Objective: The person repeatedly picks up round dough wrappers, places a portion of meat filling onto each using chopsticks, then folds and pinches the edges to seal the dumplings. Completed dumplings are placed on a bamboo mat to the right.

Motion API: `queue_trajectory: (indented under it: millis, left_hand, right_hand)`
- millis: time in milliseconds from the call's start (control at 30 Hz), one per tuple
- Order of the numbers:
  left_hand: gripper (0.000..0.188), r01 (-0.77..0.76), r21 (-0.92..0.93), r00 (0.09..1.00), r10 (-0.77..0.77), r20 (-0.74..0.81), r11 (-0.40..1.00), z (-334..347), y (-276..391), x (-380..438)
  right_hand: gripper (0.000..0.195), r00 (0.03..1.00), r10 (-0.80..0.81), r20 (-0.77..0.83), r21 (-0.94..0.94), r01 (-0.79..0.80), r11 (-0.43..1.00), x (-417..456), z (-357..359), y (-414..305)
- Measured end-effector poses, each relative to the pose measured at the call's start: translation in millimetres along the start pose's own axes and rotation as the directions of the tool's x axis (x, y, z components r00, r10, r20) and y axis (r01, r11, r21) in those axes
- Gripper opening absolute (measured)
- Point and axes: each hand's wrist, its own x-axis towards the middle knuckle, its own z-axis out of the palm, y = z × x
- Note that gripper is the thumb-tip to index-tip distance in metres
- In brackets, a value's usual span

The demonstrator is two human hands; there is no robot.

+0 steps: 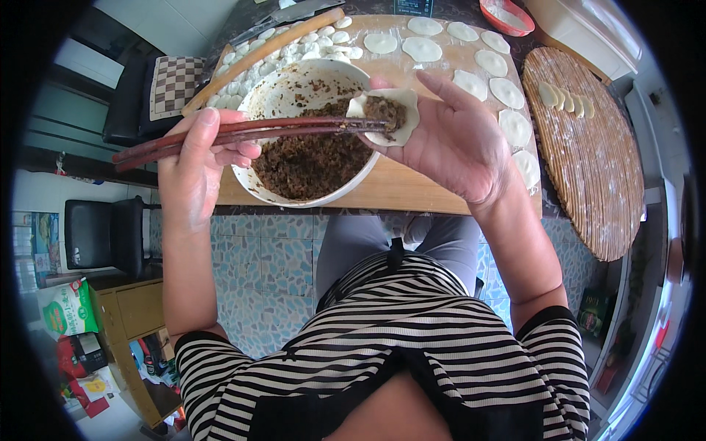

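My left hand (197, 149) grips a pair of reddish-brown chopsticks (276, 128) above a white bowl. My right hand (449, 129), palm up, holds a round dough wrapper (408, 132) on its fingers. Dark minced filling (384, 112) lies on that wrapper, and the chopstick tips touch it. The white bowl (361, 179) stands below and between both hands, with more brown minced filling (311, 165) inside and smears on its wall. Flattened dough wrappers (422, 49) lie on the floured wooden board (424, 187) behind and right of my right hand.
Small dough pieces (287, 52) and a wooden rolling pin (265, 57) lie behind the bowl; a cleaver (303, 10) is beyond. A round woven tray (584, 149) at right bears several folded dumplings (566, 102). A red bowl of flour (507, 19) stands at the back.
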Motion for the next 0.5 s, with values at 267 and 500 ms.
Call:
queue_trajectory:
  millis: [267,500]
  left_hand:
    - [0.029,0.024,-0.247,0.986,-0.064,-0.154,0.969,6,-6,-4]
    - [0.028,-0.051,0.278,0.944,0.138,-0.301,0.959,-23,-23,-12]
  right_hand:
    - [0.047,0.994,-0.033,-0.100,-0.007,0.033,0.999,-6,7,2]
    - [0.042,0.987,-0.125,-0.104,0.004,0.126,0.992,-18,-9,-12]
